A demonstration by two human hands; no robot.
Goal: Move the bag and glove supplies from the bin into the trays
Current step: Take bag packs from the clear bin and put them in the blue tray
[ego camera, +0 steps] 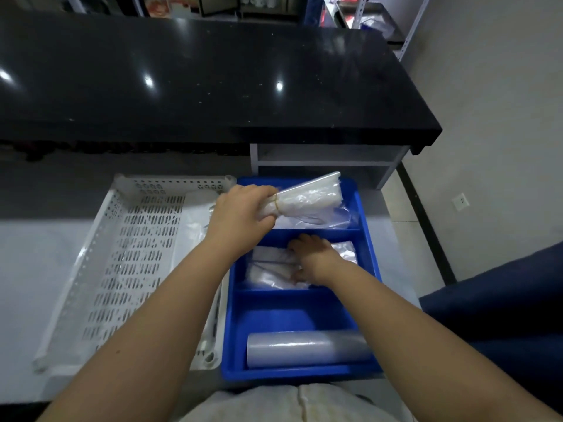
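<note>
A white perforated bin (pixel 128 269) lies on the left, with a little clear plastic (pixel 195 226) along its right side. To its right stands a blue tray (pixel 370 248) with three compartments. My left hand (pixel 243 211) grips a banded bundle of clear plastic bags (pixel 307 197) and holds it above the tray's far compartment, where more clear bags (pixel 341 219) lie. My right hand (pixel 313 258) presses flat on packs of clear plastic (pixel 271 266) in the middle compartment. A roll of clear bags (pixel 307 348) rests in the near compartment.
A black counter (pixel 213 86) overhangs behind the bin and tray. A white shelf unit (pixel 329 159) sits under its right end. A dark blue seat (pixel 502 315) is at the right, and shelving stands at the far back.
</note>
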